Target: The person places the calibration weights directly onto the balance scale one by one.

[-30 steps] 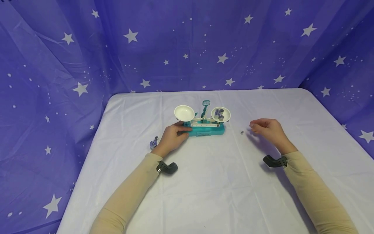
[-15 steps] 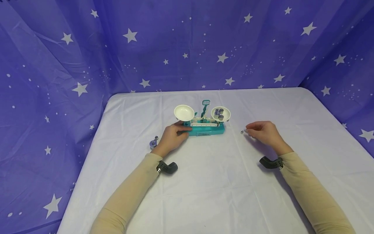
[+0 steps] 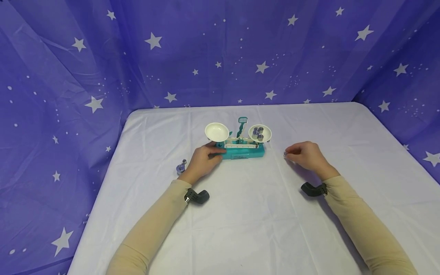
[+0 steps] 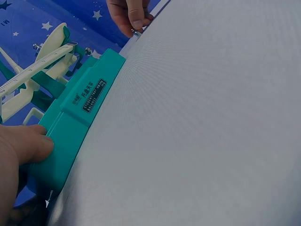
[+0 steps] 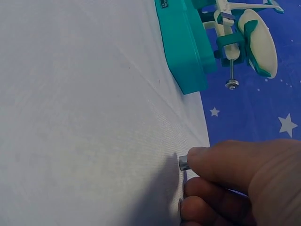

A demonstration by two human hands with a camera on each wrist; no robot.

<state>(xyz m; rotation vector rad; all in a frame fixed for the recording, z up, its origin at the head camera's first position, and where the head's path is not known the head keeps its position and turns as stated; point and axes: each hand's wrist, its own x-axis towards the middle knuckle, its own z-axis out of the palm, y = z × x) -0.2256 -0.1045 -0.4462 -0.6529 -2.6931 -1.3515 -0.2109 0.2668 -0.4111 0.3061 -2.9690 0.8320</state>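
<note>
One small, silvery metal weight is pinched by the right hand over a white tablecloth, right of a teal-and-white plastic balance gripped at its left end by the left hand; shiny cylindrical weights are held in the round white right pan.

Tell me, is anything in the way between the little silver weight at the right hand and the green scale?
Nothing that I can see. The right hand pinches the little silver weight, and only white tablecloth shows between it and the green scale. The left hand holds the scale's other end, out of the way.
</note>
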